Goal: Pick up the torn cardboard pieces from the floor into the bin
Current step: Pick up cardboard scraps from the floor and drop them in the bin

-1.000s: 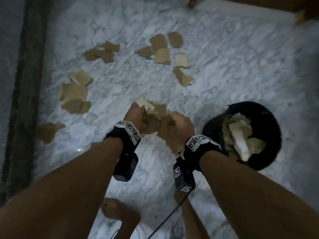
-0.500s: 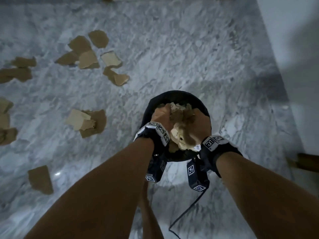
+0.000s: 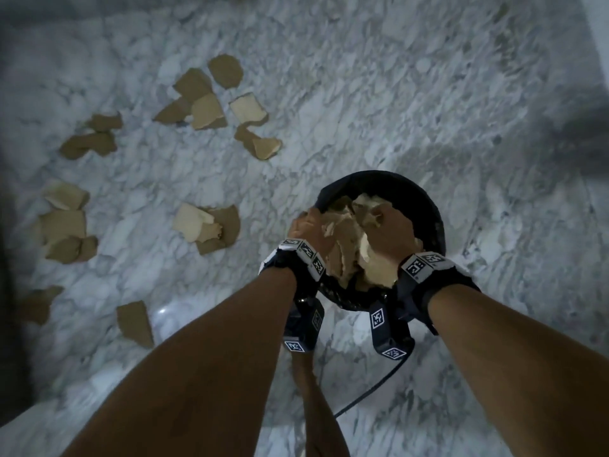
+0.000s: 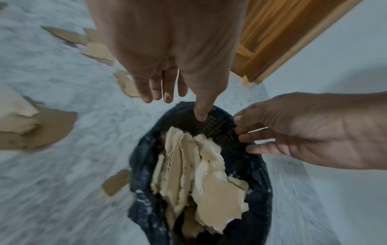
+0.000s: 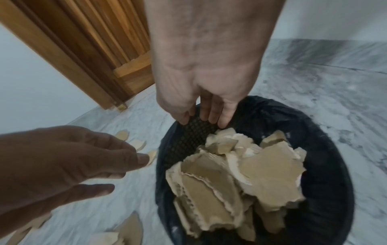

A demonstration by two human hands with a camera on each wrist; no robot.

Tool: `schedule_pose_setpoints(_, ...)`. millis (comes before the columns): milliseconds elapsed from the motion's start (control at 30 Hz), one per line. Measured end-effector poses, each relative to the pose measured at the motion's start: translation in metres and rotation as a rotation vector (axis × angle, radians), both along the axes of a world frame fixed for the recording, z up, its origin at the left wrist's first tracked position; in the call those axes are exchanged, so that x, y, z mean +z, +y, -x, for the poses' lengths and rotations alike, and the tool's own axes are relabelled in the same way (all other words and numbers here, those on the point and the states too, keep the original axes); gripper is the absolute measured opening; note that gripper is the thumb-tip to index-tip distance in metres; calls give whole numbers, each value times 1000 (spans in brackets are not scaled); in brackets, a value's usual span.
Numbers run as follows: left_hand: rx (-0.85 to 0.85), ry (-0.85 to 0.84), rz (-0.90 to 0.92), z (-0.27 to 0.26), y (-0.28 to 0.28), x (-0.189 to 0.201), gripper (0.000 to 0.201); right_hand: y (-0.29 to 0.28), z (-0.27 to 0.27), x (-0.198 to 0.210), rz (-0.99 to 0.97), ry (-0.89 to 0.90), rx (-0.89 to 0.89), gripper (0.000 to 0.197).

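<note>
Hovering over the round black mesh bin (image 3: 428, 206) stuffed with torn tan cardboard pieces (image 4: 201, 174), left hand (image 3: 308, 230) and right hand (image 3: 389, 232) both loosened, nothing gripped, more brown cardboard scraps (image 3: 204, 103) scattered at 10 o'clock on white marble floor (image 3: 379, 94)

The bin (image 3: 428, 206) stands on the floor (image 3: 428, 94), right of the scattered cardboard pieces (image 3: 211, 225). In it, a heap of torn cardboard (image 4: 209, 190) reaches up near the rim. The left hand (image 3: 304, 230) hangs over the bin's left edge, the right hand (image 3: 392, 232) over its middle, both above the heap and apart from it. Behind the bin a door frame (image 5: 69, 54) meets the floor
</note>
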State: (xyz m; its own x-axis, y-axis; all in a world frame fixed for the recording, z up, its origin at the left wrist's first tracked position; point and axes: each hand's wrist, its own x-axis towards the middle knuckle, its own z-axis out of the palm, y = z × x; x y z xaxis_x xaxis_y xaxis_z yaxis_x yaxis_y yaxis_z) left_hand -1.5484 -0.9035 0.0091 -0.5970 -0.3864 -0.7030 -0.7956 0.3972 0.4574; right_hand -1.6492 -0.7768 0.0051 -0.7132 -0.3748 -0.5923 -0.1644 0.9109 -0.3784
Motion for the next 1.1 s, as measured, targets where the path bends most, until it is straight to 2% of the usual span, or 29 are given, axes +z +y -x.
schedule_pose_setpoints(67, 43, -27, 9, -23, -29, 3, 51, -33, -14, 7, 15, 3, 56, 35)
schedule_pose_setpoints(133, 70, -58, 28, -44, -57, 8, 51, -61, -26, 10, 49, 6, 67, 27)
schedule_pose_setpoints(300, 231, -85, 75, -138, -146, 23, 49, -163, -91, 14, 100, -28, 273, 27)
schedule_pose_setpoints(400, 336, -70, 78, -208, -195, 22, 44, -224, -153, 11, 100, -16, 334, 22)
schedule_pose_setpoints(567, 398, -106, 100, -344, -264, -2, 43, -306, -281, -12, 107, -50, 474, 27)
schedule_pose_setpoints(733, 437, -189, 129, -482, -308, -52, 39, -360, -411, -61, 21, -107, 604, 31)
schedule_pose_setpoints(833, 430, -252, 157, -545, -329, -90, 42, -378, -473, -101, -13, -150, 654, 35)
schedule_pose_setpoints(967, 441, -301, 175, -599, -351, -151, 44, -394, -531, -169, -105, -191, 717, 43)
schedule_pose_setpoints(1100, 498, -303, 164, -624, -372, -223, 50, -400, -561, -243, -194, -172, 781, 50)
